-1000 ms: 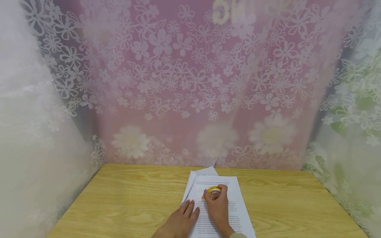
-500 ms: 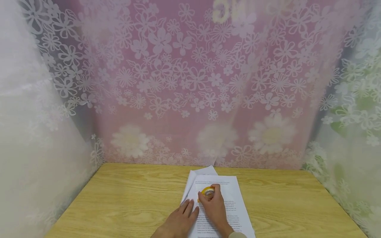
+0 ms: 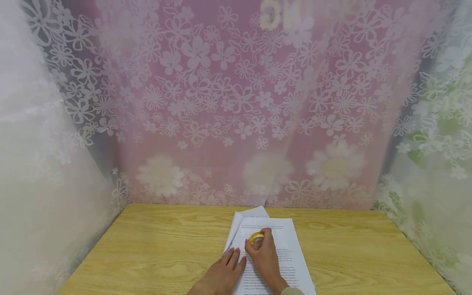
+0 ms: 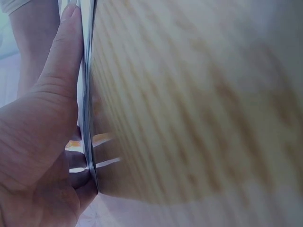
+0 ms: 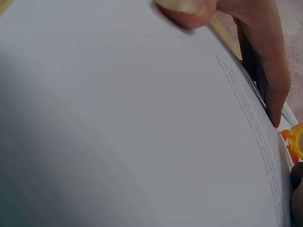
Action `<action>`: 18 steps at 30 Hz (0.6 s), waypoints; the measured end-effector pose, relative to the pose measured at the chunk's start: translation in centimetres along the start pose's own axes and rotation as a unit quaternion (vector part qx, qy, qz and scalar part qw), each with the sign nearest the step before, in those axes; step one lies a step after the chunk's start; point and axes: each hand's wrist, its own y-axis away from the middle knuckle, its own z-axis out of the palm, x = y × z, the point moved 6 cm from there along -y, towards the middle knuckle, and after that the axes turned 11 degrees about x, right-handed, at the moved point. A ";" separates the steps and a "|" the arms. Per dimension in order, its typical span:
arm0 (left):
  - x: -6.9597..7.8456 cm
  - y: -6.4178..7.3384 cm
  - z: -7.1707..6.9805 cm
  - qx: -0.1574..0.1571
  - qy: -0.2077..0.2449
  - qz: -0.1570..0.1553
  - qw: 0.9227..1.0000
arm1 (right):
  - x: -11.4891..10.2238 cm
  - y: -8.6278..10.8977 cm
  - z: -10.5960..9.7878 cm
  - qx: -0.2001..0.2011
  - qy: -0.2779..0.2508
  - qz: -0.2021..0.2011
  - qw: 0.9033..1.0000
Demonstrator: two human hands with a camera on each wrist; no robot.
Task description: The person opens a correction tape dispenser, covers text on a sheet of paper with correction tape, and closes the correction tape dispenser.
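Note:
My right hand [image 3: 264,256] grips a small yellow correction tape [image 3: 256,237] between thumb and fingers, low over the upper left of a printed sheet [image 3: 295,262]. In the right wrist view only the orange end of the correction tape [image 5: 297,140] shows, beside dark fingers at the edge. Flat beside it, my left hand [image 3: 223,272] rests with fingers spread on the sheet's left edge. The left wrist view has the left hand [image 4: 42,142] along the paper edge [image 4: 86,85]. Where the tip meets the paper is hidden by the fingers.
Other white sheets [image 3: 254,212] stick out askew under the printed page at its upper left. The wooden table [image 3: 166,241] runs back to a floral curtain [image 3: 221,123], with more curtains at left and right.
Over the second, my right hand has slid a little left across the page with the correction tape, mostly in the first half. The left hand has stayed in place.

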 end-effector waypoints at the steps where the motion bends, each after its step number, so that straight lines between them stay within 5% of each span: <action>1: 0.0 0.0 0.0 0.000 0.002 0.000 1.000 | 0.0 0.0 -0.1 0.006 -0.001 -0.002 1.000; 9: 0.1 0.0 0.0 0.011 0.008 0.004 1.000 | 0.3 -0.1 -0.4 0.036 -0.018 0.008 0.999; 15: 0.0 0.1 0.1 0.017 0.013 0.007 1.000 | 1.2 -0.2 -1.1 0.063 -0.061 0.078 0.993; 18: -0.1 0.1 0.1 0.010 0.018 0.005 1.000 | 1.3 -0.3 -0.9 0.061 -0.053 0.075 0.994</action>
